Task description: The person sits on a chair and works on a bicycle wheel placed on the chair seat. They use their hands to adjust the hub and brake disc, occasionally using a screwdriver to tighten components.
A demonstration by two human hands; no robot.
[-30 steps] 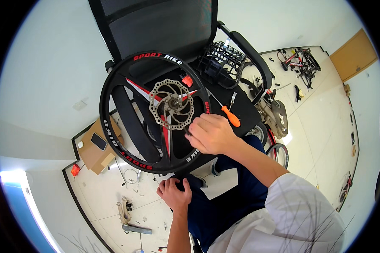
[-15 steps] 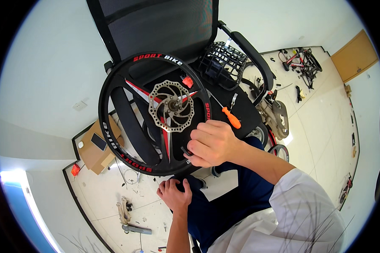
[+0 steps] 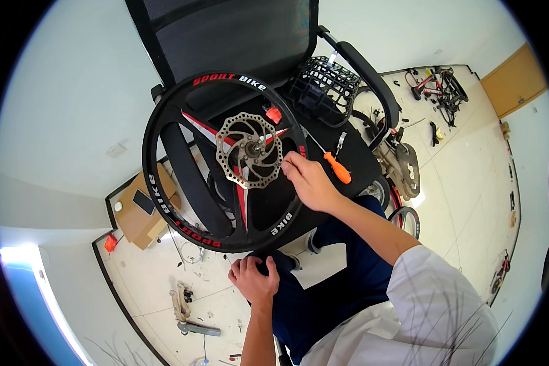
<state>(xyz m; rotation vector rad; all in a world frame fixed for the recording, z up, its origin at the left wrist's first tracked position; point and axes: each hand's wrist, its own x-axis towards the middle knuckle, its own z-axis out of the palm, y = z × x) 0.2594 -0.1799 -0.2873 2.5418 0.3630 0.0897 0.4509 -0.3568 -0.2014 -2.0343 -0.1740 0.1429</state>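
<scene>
A black bicycle wheel [image 3: 149, 143] with red and white spokes lies tilted on the seat of a black office chair [image 3: 358, 160]. A silver brake disc [image 3: 227, 166] is on its hub, facing up. At the disc's right edge is my right hand [image 3: 310, 183], fingers pinched together; whatever they hold is hidden. My left hand [image 3: 255, 280] rests palm down on my left knee, fingers spread and holding nothing. Right of the wheel lie an orange-handled screwdriver [image 3: 337, 168] and a small metal tool [image 3: 341, 143]. A small red piece [image 3: 274, 114] shows beyond the disc.
A black basket [image 3: 326, 91] stands at the back right of the seat, beside the armrest [image 3: 372, 79]. A cardboard box [image 3: 139, 216] with a phone on it is at the left. Bicycle parts [image 3: 402, 161] lie on the floor at right, and a hammer [image 3: 198, 329] at lower left.
My right hand has moved up from the wheel's near rim to the brake disc's edge. A dark bent piece showed at its fingers before; it is not visible now. My left hand stays put.
</scene>
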